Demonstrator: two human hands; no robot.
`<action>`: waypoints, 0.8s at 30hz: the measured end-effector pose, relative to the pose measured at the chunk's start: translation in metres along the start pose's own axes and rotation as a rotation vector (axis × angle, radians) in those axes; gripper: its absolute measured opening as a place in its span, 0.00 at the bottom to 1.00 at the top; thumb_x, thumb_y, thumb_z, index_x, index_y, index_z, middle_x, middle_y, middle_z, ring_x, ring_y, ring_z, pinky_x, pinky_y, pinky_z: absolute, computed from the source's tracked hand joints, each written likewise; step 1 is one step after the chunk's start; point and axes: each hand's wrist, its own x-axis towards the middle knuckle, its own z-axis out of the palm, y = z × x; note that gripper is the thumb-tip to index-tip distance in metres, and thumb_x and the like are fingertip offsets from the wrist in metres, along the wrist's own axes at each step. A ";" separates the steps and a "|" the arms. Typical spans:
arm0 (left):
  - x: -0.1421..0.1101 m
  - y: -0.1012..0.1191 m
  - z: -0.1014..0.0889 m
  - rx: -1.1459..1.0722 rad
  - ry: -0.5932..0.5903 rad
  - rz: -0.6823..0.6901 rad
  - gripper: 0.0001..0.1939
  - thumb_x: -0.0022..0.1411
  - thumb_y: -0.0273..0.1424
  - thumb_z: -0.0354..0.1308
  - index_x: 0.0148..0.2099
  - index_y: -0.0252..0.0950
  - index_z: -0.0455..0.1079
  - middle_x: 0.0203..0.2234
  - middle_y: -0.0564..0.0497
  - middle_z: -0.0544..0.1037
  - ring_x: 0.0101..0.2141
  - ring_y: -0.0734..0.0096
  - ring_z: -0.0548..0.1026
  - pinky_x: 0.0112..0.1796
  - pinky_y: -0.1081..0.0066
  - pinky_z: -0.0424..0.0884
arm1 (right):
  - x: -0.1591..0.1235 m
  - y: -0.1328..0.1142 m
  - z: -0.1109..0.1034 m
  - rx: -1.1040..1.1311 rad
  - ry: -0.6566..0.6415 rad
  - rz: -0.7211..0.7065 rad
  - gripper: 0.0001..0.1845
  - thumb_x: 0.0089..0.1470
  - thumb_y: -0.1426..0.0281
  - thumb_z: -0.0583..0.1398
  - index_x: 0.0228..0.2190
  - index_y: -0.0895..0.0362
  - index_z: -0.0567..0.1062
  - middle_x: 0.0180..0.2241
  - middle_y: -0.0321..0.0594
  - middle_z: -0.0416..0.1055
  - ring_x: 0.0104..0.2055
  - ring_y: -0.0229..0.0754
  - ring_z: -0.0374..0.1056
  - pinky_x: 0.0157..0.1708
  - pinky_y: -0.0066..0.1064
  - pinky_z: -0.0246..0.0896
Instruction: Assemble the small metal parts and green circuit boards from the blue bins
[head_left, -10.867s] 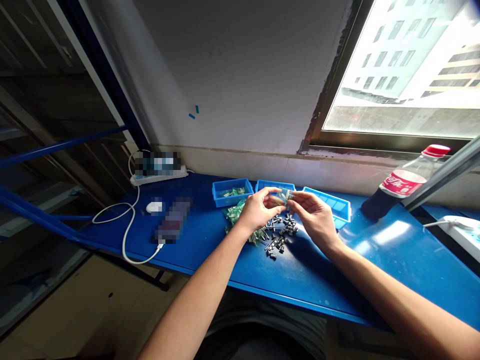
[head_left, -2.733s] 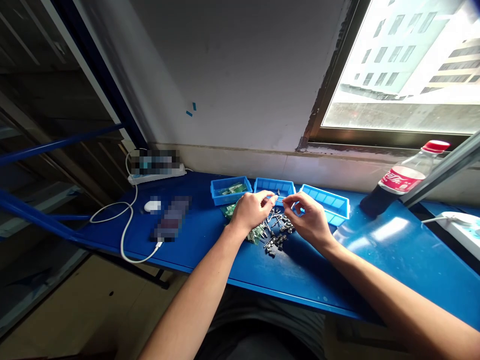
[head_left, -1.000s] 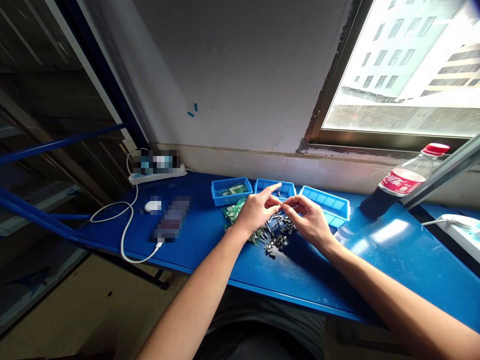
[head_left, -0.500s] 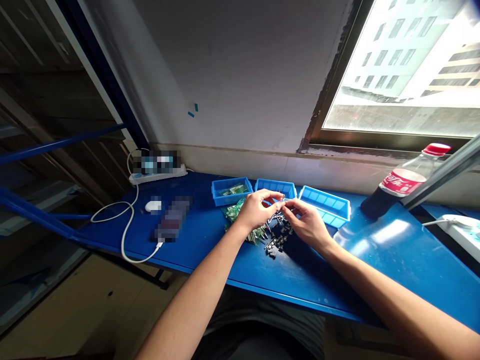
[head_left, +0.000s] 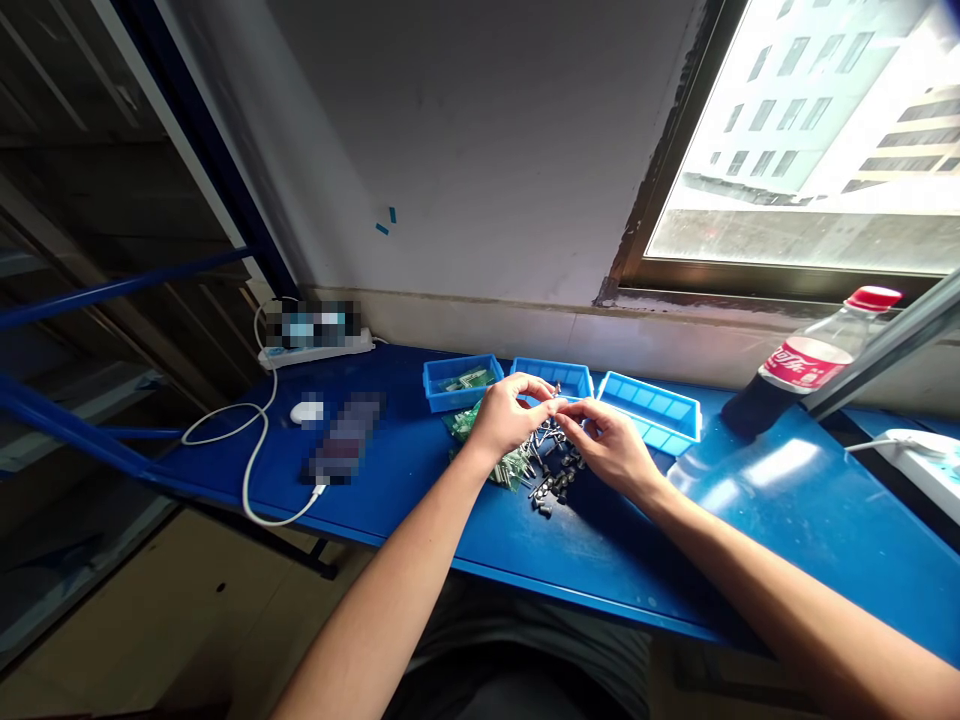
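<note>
Both hands meet above a pile of small metal parts. My left hand [head_left: 510,415] is closed in a pinch, with the tip of a small metal part [head_left: 557,388] showing above its fingertips. My right hand [head_left: 609,438] is closed too, its thumb and fingertips touching the left ones at the same part; the fingers hide most of it. Beneath them lie loose bolt-like metal pieces [head_left: 553,484], some long and thin, some short and thick. Left of these is a heap of green-tinted clear bags [head_left: 465,424], partly behind my left hand and wrist.
Along the back stand a blue bin [head_left: 442,402] with green-tinted packets, a middle blue bin [head_left: 551,367] and a right blue bin [head_left: 652,432]. A cola bottle [head_left: 810,362] leans at the right. A blurred phone-like object [head_left: 346,440] with a white cable [head_left: 264,450] lies left.
Both hands have shifted slightly left with the small metal part, whose tip now stands more upright above the left fingertips. The pile and bins have not moved.
</note>
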 end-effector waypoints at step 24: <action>-0.002 0.002 0.001 0.080 -0.144 0.063 0.11 0.70 0.37 0.65 0.48 0.38 0.84 0.50 0.44 0.85 0.50 0.59 0.83 0.47 0.65 0.80 | 0.000 0.000 -0.002 0.108 -0.023 0.039 0.18 0.69 0.52 0.60 0.45 0.49 0.83 0.41 0.41 0.82 0.37 0.49 0.75 0.40 0.41 0.72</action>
